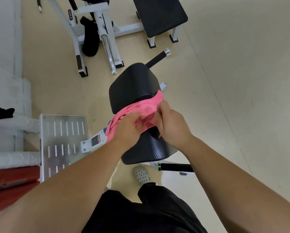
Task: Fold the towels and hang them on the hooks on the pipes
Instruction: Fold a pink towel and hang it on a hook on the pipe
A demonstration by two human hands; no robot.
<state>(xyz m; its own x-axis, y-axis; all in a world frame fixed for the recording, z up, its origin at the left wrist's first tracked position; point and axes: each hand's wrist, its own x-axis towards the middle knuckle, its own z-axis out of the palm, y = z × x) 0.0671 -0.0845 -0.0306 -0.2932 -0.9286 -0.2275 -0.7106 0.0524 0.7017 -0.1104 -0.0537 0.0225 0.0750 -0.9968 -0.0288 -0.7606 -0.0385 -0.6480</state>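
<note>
Forearms (pixel 83 179) bare right up to the frame edge; loose black clothes (pixel 140 214) below; grey clog (pixel 141 175) w/ vent holes.

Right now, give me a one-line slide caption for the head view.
Left hand and right hand bunch a pink towel on a black padded seat.

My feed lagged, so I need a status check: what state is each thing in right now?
pink towel: crumpled, not yet folded, draped over the black padded seat
left hand: on the towel, fingers blurred
right hand: pinches the towel's upper edge
black padded seat: partly covered by towel
</note>
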